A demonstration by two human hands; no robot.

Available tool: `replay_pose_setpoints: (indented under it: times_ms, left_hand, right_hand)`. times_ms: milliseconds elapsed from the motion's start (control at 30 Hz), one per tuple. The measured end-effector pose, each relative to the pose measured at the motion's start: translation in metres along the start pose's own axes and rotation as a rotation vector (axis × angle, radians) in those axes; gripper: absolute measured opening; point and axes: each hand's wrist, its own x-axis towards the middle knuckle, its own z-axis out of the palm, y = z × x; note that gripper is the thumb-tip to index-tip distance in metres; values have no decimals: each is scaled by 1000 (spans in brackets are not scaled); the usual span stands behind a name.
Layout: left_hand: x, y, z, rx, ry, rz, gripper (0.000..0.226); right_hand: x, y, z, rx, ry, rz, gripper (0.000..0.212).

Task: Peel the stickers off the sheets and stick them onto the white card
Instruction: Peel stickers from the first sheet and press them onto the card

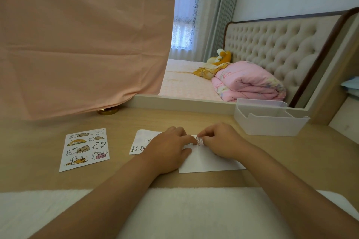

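Two sticker sheets, where? —A

Full sticker sheet flat on the desk, left, well apart from both hands. Second sheet near centre, its right part under the left hand. —B

Left grip? —A

Spread. Fingers straight, palm down over the second sheet and the left edge of the white card. Index tip touches the sticker. —B

Right? —A

Right hand just beside the left, grip curled, thumb and fingertips pinching that sticker at the card's far left corner. Stuck down or lifted: cannot tell. —B

Rest? —A

Pink cloth hanging far left. Clear plastic bin far right. White towel along the near edge. —B
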Motion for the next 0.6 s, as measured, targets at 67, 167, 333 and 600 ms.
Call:
replay_pose_setpoints:
  times_ms: [67,167,333,600]
  left_hand:
    - [0,-1,0,-7,-3,3,35]
    - [1,-1,1,6,1,8,34]
    - [1,0,-1,57,-21,21,37]
    - [3,11,-7,207,-44,23,39]
  right_hand:
    - [0,4,-3,15,10,4,44]
    - [-4,10,-8,-27,33,-9,46]
    - [-17,18,-1,-187,36,-192,34]
    - [-28,15,3,-436,42,-384,33]
